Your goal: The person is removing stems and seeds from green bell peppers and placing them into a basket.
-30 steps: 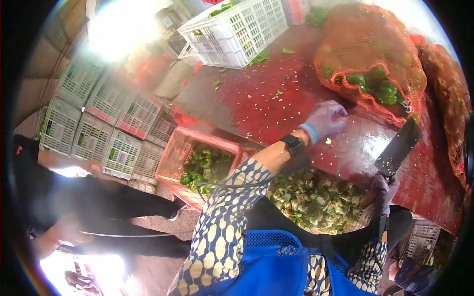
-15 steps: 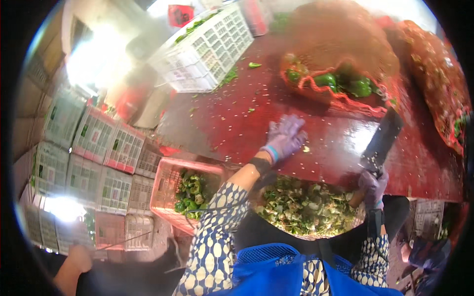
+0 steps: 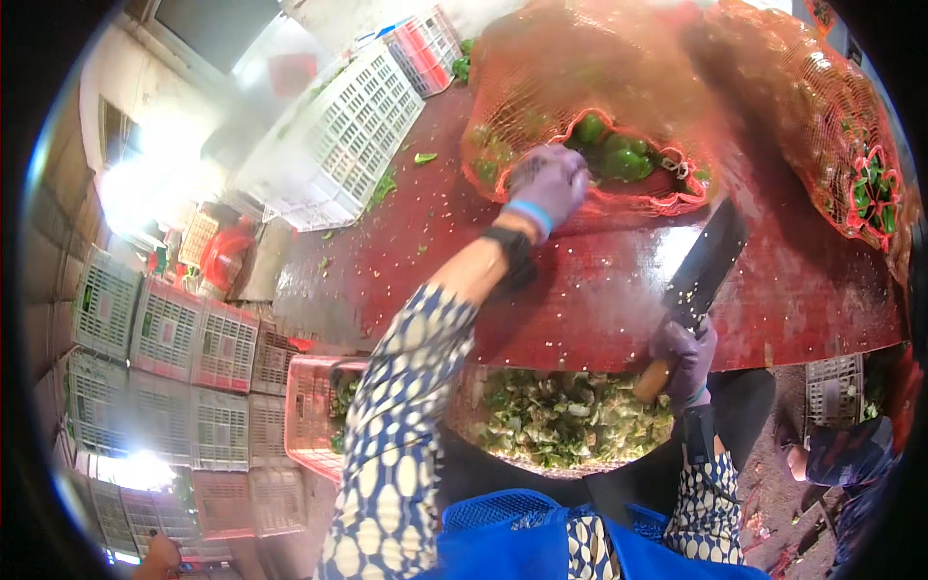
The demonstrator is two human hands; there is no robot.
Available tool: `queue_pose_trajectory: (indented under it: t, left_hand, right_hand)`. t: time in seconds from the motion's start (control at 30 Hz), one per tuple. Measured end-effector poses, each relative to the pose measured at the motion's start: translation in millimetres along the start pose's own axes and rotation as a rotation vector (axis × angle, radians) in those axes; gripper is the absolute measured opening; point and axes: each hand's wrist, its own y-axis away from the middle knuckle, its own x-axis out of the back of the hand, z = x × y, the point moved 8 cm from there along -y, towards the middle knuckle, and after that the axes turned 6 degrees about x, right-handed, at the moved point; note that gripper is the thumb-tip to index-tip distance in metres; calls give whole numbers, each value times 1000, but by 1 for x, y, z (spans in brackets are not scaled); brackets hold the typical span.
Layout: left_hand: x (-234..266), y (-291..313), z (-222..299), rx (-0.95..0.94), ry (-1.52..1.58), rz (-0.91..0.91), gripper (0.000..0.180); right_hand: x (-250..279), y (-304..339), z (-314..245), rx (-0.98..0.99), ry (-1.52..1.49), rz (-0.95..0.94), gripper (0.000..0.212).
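Observation:
My left hand (image 3: 551, 188), in a purple glove, is at the near rim of an orange mesh bag (image 3: 590, 72). Its fingers are curled and look closed on the netting, partly blurred. Green bell peppers (image 3: 623, 159) show in the bag's mouth, just right of that hand. My right hand (image 3: 686, 353), also gloved, grips the wooden handle of a cleaver (image 3: 710, 261). The dark blade points away from me over the red table (image 3: 445, 261), with pale seeds stuck to it. Below the table's near edge lies a heap of pepper cores and scraps (image 3: 570, 416).
A second mesh bag (image 3: 812, 116) of green peppers lies at the far right. White crates (image 3: 338, 135) stand on the table's far left. A pink crate (image 3: 314, 411) with peppers is left of the scraps. Stacked crates (image 3: 164, 338) line the left side. Another person (image 3: 851, 454) shows at lower right.
My left hand has gone from lying spread over the tabletop to the bag's rim, where its fingers are curled. My right hand still holds the cleaver. The whole view has shifted.

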Motion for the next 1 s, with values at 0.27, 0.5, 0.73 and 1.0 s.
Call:
queue_pose_trajectory:
  t: [0.27, 0.5, 0.73, 1.0]
  left_hand:
    - [-86, -59, -74, 497, -317, -535, 50]
    - [-114, -25, -130, 270, -158, -595, 68]
    - [-18, 109, -87, 504, 884, 36, 78]
    - [58, 242, -129, 570, 824, 287, 65]
  right_hand:
    - [-9, 5, 1, -49, 136, -52, 25]
    - [-17, 7, 6, -66, 188, -78, 24]
    - [3, -1, 4, 27, 298, -55, 11]
    - [-21, 6, 1, 53, 384, -152, 21]
